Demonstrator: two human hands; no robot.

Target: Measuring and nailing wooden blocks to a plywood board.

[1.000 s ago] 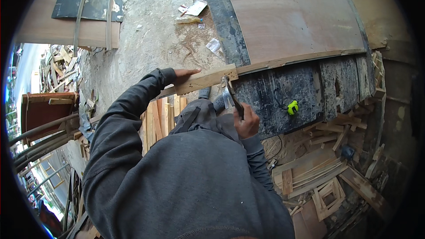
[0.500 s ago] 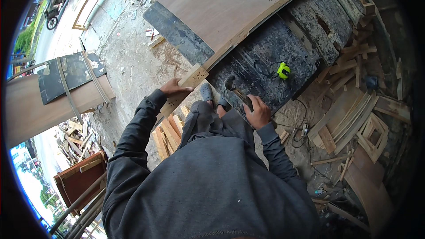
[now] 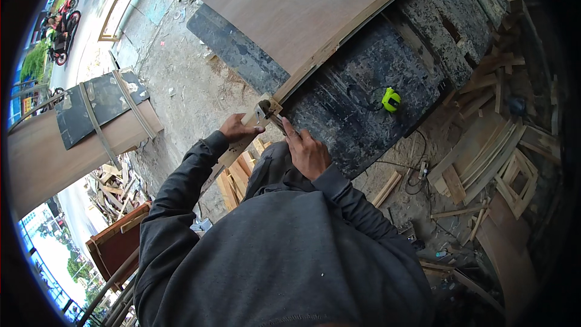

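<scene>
My left hand (image 3: 240, 128) is closed around a narrow wooden plank (image 3: 232, 154) that slants up from my lap side. The plank's far end meets the near corner of a plywood sheet (image 3: 290, 18) edged with a wooden strip (image 3: 342, 41). In my right hand (image 3: 308, 152) is a hammer (image 3: 262, 109), gripped by its handle. Its metal head is over the plank's far end, just beyond my left hand; whether it touches the wood I cannot tell. Fingers hide most of the handle.
A dark, paint-stained tabletop (image 3: 357, 118) bears a bright green tape measure (image 3: 391, 99). Wood offcuts (image 3: 239, 178) lie below the plank, and scrap boards (image 3: 478, 157) with a cable (image 3: 417, 175) cover the right floor. At left stands a board-topped surface (image 3: 72, 151).
My right hand has swung left with the hammer, from over the table's near edge to the plank's end. My left hand stays on the plank. The view has shifted slightly.
</scene>
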